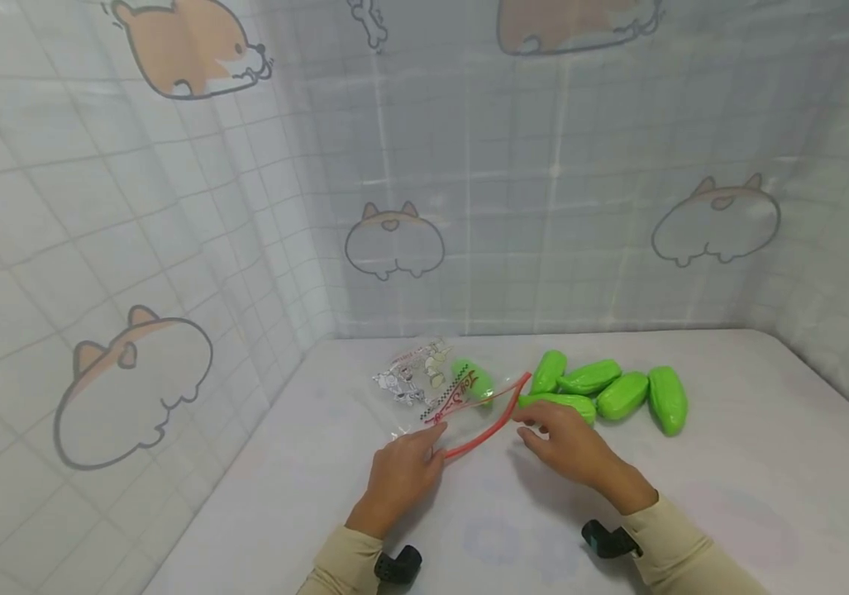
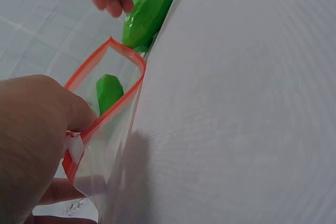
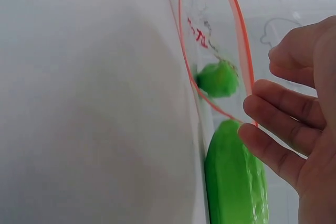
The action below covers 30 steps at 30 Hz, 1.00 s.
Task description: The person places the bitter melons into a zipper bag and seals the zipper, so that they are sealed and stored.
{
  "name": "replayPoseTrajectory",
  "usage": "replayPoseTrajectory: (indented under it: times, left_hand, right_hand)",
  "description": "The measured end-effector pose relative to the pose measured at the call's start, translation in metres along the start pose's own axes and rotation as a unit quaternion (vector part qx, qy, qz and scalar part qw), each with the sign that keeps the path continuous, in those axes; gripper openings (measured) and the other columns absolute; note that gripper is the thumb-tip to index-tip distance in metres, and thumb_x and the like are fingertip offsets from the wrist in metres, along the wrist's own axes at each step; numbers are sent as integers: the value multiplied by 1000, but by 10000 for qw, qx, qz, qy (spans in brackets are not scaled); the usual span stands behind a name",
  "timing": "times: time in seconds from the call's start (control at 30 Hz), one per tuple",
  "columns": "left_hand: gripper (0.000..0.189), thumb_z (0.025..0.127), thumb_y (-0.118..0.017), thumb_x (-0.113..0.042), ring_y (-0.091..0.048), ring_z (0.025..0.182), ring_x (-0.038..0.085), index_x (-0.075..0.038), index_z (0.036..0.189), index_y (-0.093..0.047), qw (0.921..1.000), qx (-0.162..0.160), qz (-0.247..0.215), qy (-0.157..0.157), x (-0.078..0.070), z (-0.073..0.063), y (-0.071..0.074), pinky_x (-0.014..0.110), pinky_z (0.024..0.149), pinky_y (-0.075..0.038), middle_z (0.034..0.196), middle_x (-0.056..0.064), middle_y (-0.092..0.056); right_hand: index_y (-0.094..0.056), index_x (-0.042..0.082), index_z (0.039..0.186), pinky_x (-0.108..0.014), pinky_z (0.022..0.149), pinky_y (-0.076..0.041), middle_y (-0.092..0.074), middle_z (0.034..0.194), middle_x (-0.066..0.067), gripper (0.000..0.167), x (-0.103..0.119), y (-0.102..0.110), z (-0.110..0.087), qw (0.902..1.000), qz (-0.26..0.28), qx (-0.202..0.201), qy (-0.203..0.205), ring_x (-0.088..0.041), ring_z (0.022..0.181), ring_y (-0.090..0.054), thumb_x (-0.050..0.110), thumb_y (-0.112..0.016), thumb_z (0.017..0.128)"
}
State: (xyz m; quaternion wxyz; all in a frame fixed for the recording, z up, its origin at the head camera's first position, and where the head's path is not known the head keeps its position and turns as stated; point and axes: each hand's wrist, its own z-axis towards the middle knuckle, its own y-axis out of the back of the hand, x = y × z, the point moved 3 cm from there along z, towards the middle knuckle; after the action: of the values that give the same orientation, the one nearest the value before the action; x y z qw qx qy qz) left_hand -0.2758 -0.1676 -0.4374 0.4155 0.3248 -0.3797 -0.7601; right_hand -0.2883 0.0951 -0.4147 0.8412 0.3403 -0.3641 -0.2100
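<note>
A clear zip bag [image 1: 407, 398] with a red-edged mouth and printed cartoon figures lies on the table, its mouth held apart. My left hand [image 1: 403, 473] pinches the bag's rim at its near left end, thumb and fingers on either side of it, beside a white slider [image 2: 76, 148]. Inside the bag is one glossy green toy vegetable [image 1: 474, 382]. My right hand [image 1: 569, 442] is at the right end of the mouth, fingers slightly bent and holding nothing. Right beyond its fingertips lies another long green toy vegetable [image 3: 231, 174].
Several more green toy vegetables [image 1: 623, 396] lie in a loose group right of the bag, toward the back. A white cloth covers the table [image 1: 722, 512]. A checked curtain with cartoon dogs [image 1: 506, 207] hangs behind and at both sides.
</note>
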Motion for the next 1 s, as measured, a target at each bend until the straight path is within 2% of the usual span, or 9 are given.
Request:
replayPoseTrajectory:
  times: [0.23,0.6,0.77,1.0]
  left_hand:
    - [38,91,-72,-25,-70,106,23,-16,128,-71,9999,118,-87,84,1,0,0,43,82,-57,118,3,-73]
    - [37,92,-70,-26,-70,105,23,-16,127,-71,9993,271,-113,244,0,1,2,42,80,-58,117,3,-73]
    - [36,92,-70,-25,-70,105,23,-16,127,-72,9994,206,-125,241,0,1,1,42,79,-58,117,4,-73]
    - [36,92,-70,-25,-70,105,23,-16,127,-72,9996,206,-120,182,1,0,1,43,78,-58,118,4,-72]
  right_hand:
    - [-75,10,110,-37,77,-57,-73,108,-4,23,-13,14,-4,9995,95,-295,-104,-18,97,-67,3,-74,88]
    - [-74,-1,110,-40,76,-57,-73,106,-12,23,-29,39,-9,9963,272,-705,-409,-26,95,-69,-1,-73,87]
    - [-73,0,110,-44,77,-57,-72,105,-11,22,-36,47,-11,9948,125,-856,-531,-24,93,-68,1,-72,88]
    - [-74,5,110,-49,80,-55,-71,107,-12,20,-46,50,-17,9926,-122,-927,-774,-28,95,-67,4,-72,90]
